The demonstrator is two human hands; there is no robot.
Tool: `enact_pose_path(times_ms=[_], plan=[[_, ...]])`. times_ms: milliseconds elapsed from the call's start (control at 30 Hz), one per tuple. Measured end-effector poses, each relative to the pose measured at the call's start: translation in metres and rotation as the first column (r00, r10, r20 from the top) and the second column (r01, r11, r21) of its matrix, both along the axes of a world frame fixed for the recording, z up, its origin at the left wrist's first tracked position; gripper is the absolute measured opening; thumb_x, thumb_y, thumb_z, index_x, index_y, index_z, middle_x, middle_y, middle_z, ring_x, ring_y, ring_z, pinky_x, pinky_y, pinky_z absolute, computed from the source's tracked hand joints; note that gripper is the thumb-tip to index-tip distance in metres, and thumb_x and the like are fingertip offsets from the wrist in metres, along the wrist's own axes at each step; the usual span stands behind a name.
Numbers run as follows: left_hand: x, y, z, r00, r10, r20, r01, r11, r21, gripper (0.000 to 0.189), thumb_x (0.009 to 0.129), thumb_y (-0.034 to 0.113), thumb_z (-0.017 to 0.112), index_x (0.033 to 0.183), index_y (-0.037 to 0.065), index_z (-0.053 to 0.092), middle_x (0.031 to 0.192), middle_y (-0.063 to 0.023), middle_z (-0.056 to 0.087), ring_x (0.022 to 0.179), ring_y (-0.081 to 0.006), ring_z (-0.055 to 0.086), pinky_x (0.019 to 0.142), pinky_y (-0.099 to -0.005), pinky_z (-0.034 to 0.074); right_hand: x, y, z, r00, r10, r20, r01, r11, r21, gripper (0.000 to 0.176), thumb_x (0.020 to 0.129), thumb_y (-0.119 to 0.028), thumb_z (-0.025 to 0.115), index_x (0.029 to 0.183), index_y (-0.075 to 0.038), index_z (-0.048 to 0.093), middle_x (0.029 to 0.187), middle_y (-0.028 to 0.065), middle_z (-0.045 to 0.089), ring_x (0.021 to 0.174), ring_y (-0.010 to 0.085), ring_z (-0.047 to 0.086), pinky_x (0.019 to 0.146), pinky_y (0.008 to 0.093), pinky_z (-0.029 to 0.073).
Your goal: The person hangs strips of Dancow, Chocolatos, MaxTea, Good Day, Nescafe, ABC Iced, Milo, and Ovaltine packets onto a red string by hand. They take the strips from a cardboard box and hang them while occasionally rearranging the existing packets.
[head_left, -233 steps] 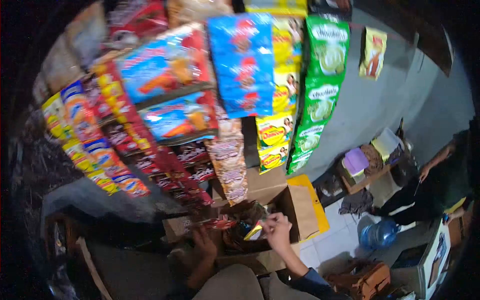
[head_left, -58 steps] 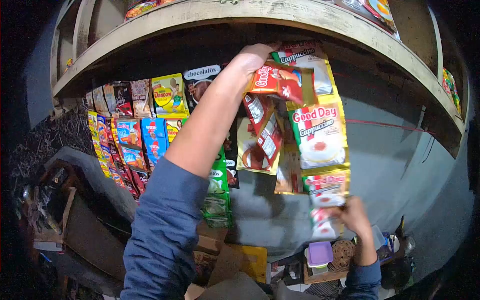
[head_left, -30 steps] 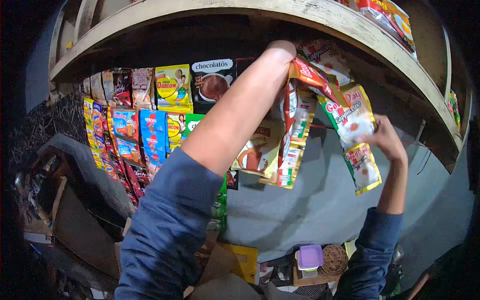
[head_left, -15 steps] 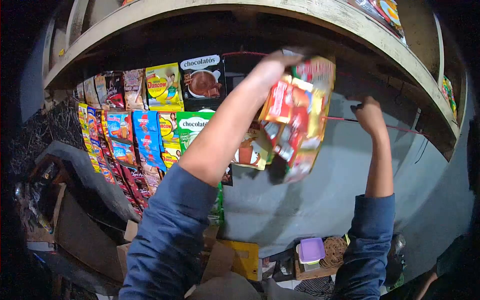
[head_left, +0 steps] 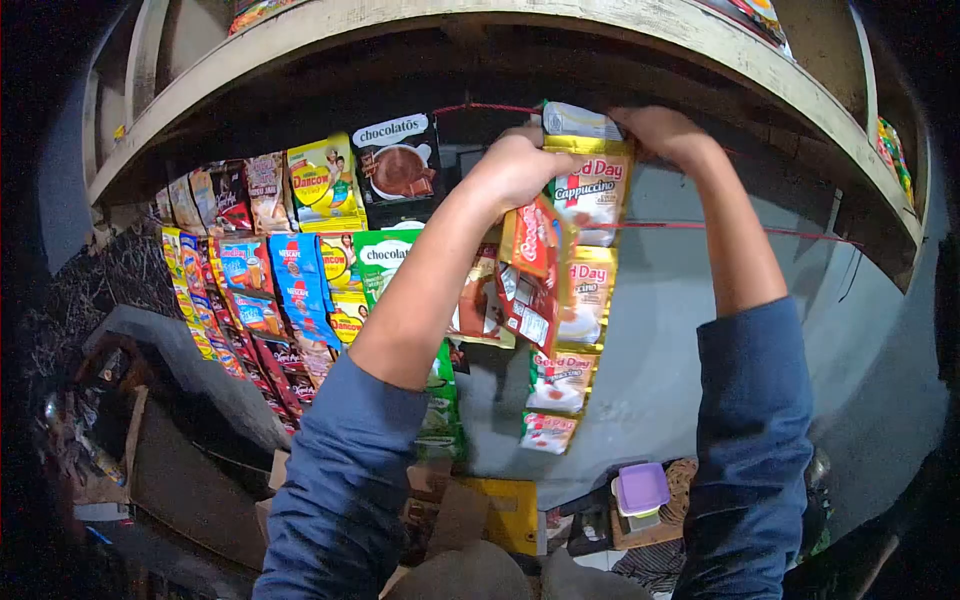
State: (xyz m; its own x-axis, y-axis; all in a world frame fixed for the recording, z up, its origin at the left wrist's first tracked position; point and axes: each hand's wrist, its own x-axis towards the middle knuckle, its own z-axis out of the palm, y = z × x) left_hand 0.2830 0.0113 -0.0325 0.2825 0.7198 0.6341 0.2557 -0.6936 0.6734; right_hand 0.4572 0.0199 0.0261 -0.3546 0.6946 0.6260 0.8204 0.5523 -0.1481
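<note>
Under the curved, pale wooden shelf (head_left: 440,32), several sachet strips are already hanging. Below the left part of this shelf there are a yellow sachet strip (head_left: 325,182), a blue sachet strip (head_left: 300,285) and a black chocolate-drink sachet (head_left: 396,172); no hand holds them there. This portion looks done.

The long strip of white, green and gold cappuccino sachets (head_left: 590,200) hangs below the middle of the shelf, its top close to the thin red cord (head_left: 482,106). The left hand (head_left: 512,172) is closed on its upper left edge, with the thumb in front. The right hand (head_left: 672,136) is at its upper right corner, blurred; I cannot tell if its fingers grip or only touch. A shorter strip of red sachets (head_left: 532,245) hangs beneath the left hand, overlapping the cappuccino one.

So the hanging of this strip seems near the end, but not complete, in my judgement: its top fixing is hidden, and both hands are at it.
</note>
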Motion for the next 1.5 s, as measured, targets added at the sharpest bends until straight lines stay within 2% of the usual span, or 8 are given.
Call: enact_pose_path(times_ms=[233, 300, 500, 633, 933, 1167, 1267, 1500], plan=[[-0.014, 0.000, -0.009, 0.980, 0.201, -0.005, -0.199, 0.973, 0.116, 0.030, 0.069, 0.021, 0.063, 0.088, -0.002, 0.062, 0.082, -0.0148, 0.062, 0.072, -0.0168, 0.058, 0.068, -0.0285, 0.043, 0.050, 0.086, 0.032, 0.854, 0.330, -0.402, -0.473, 0.816, -0.332, 0.037, 0.079, -0.033, 0.051, 0.107, -0.010, 0.057, 0.103, 0.0068, 0.058, 0.089, 0.0160, 0.053, 0.084, 0.0274, 0.036], [-0.012, 0.008, -0.012, 0.990, 0.132, 0.052, -0.134, 0.991, 0.024, 0.028, 0.069, 0.022, 0.063, 0.086, -0.001, 0.061, 0.077, -0.0103, 0.061, 0.067, -0.0149, 0.054, 0.064, -0.0287, 0.042, 0.008, 0.076, 0.022, 0.878, -0.160, -0.452, 0.217, 0.973, 0.078, 0.042, 0.078, -0.043, 0.048, 0.109, -0.014, 0.056, 0.117, 0.0156, 0.048, 0.113, 0.0291, 0.041, 0.092, 0.0387, 0.032], [0.002, 0.002, -0.007, 0.790, -0.056, 0.610, 0.086, 0.996, -0.020, 0.025, 0.077, 0.024, 0.059, 0.092, 0.004, 0.055, 0.073, 0.0000, 0.054, 0.044, -0.0051, 0.036, 0.040, -0.0196, 0.030, 0.022, 0.052, 0.016, 0.906, -0.372, -0.204, 0.406, 0.623, 0.669, 0.049, 0.080, -0.036, 0.047, 0.122, -0.011, 0.041, 0.124, 0.0156, 0.041, 0.117, 0.0299, 0.035, 0.093, 0.0354, 0.031], [0.002, 0.003, -0.015, 0.775, -0.117, 0.621, 0.154, 0.988, -0.007, 0.023, 0.079, 0.022, 0.057, 0.095, 0.005, 0.057, 0.075, 0.0010, 0.054, 0.044, -0.0047, 0.034, 0.040, -0.0190, 0.028, 0.025, 0.029, -0.001, 0.939, -0.293, -0.178, 0.338, 0.882, 0.330, 0.051, 0.077, -0.048, 0.048, 0.109, -0.008, 0.052, 0.116, 0.0139, 0.048, 0.091, 0.0350, 0.053, 0.075, 0.0399, 0.043], [-0.016, 0.003, -0.019, 0.930, -0.018, 0.368, 0.035, 0.999, -0.039, 0.020, 0.079, 0.021, 0.056, 0.087, 0.003, 0.058, 0.072, 0.0004, 0.054, 0.059, -0.0059, 0.042, 0.054, -0.0193, 0.033, -0.031, -0.036, -0.063, 0.818, -0.359, -0.449, 0.529, 0.775, 0.345, 0.065, 0.065, -0.060, 0.056, 0.079, 0.004, 0.056, 0.078, 0.0229, 0.059, 0.075, 0.0332, 0.058, 0.068, 0.0398, 0.045], [-0.014, 0.007, -0.024, 0.936, -0.086, 0.341, 0.095, 0.995, -0.011, 0.016, 0.081, 0.024, 0.053, 0.089, 0.010, 0.053, 0.075, 0.0029, 0.047, 0.055, -0.0050, 0.034, 0.049, -0.0181, 0.029, -0.018, -0.008, -0.071, 0.853, -0.168, -0.494, 0.259, 0.958, 0.120, 0.069, 0.057, -0.054, 0.068, 0.091, 0.004, 0.054, 0.084, 0.0230, 0.059, 0.075, 0.0329, 0.060, 0.064, 0.0343, 0.047], [-0.013, 0.002, -0.025, 0.917, -0.025, 0.399, 0.049, 0.998, -0.049, 0.022, 0.080, 0.021, 0.052, 0.096, 0.005, 0.052, 0.082, -0.0001, 0.054, 0.056, -0.0059, 0.037, 0.051, -0.0187, 0.032, -0.013, 0.020, -0.083, 0.786, 0.346, -0.513, -0.381, 0.924, 0.040, 0.059, 0.056, -0.038, 0.074, 0.095, 0.001, 0.055, 0.078, 0.0185, 0.061, 0.072, 0.0249, 0.061, 0.065, 0.0331, 0.046], [-0.023, -0.032, -0.040, 0.766, -0.048, 0.642, 0.000, 0.997, 0.075, 0.033, 0.079, 0.015, 0.054, 0.107, 0.002, 0.041, 0.100, -0.0079, 0.059, 0.057, -0.0033, 0.046, 0.048, -0.0161, 0.032, -0.045, 0.027, -0.084, 0.936, 0.087, -0.342, -0.066, 0.995, 0.073, 0.054, 0.052, -0.043, 0.073, 0.082, 0.001, 0.061, 0.085, 0.0201, 0.060, 0.080, 0.0308, 0.059, 0.070, 0.0375, 0.045]])
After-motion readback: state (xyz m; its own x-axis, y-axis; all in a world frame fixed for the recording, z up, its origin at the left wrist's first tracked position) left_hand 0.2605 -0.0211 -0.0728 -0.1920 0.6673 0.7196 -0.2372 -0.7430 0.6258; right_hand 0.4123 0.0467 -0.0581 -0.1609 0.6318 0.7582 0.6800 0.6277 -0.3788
